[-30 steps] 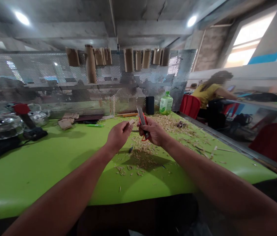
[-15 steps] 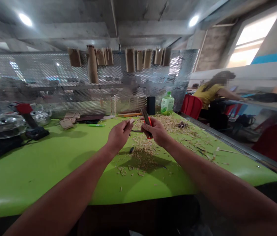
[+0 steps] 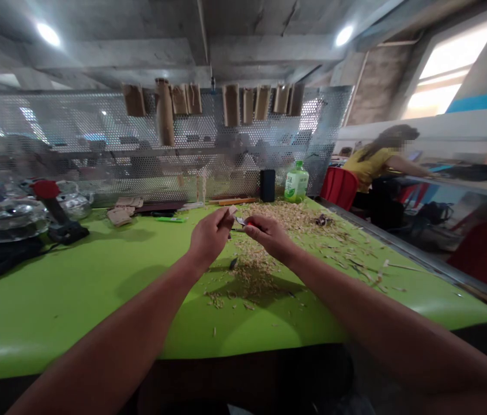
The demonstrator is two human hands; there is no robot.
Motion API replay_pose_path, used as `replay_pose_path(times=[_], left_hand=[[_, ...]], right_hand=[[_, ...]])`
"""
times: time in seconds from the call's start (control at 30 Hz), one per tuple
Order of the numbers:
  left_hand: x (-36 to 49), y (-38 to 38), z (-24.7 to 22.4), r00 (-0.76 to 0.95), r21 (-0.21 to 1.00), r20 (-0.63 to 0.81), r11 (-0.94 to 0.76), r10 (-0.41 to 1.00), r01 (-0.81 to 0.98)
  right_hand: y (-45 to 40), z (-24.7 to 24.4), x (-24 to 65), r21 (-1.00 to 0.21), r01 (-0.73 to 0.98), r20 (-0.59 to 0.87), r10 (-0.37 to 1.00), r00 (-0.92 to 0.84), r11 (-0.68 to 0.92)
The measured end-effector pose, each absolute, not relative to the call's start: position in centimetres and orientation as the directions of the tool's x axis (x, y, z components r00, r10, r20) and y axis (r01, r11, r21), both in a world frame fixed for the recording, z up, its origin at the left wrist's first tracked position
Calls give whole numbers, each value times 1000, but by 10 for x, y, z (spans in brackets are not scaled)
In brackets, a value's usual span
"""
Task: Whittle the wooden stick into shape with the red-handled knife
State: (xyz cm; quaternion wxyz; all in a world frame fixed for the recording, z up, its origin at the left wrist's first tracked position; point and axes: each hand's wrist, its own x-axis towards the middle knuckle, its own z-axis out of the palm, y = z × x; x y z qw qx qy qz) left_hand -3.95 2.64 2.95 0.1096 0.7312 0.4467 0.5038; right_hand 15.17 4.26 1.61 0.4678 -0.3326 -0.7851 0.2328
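My left hand (image 3: 211, 233) is closed around a small pale piece of wood (image 3: 231, 212), whose tip shows above the fingers. Just to its right, my right hand (image 3: 268, 235) is closed on a red-handled knife (image 3: 249, 224); most of the handle is hidden by the fingers. The knife's short metal blade points left, close to the wood piece; whether they touch is unclear. Under both hands, pale wood shavings (image 3: 256, 274) lie on the green table (image 3: 109, 288), with a small dark object (image 3: 233, 263) among them.
At the left are a red-and-black power tool (image 3: 55, 210) and glass pots (image 3: 10, 219). Behind the hands stand a black box (image 3: 267, 185) and a green bottle (image 3: 296, 182). A seated person (image 3: 368, 164) in yellow is at the right, beyond the table edge.
My right hand has turned the knife from upright to pointing left, and its blade is now near the wood piece. My left hand keeps its hold. The view has shifted slightly.
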Motion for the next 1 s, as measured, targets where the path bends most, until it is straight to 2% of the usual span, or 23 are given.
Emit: replay_pose_path(times=[0.83, 1.0], left_hand=[[-39, 21, 35, 138, 557, 653, -596, 745, 578], [-40, 11, 43, 182, 474, 667, -600, 723, 645]], right_hand=[[43, 17, 150, -645, 391, 585, 753, -300, 657], [39, 19, 152, -610, 391, 601, 724, -338, 689]])
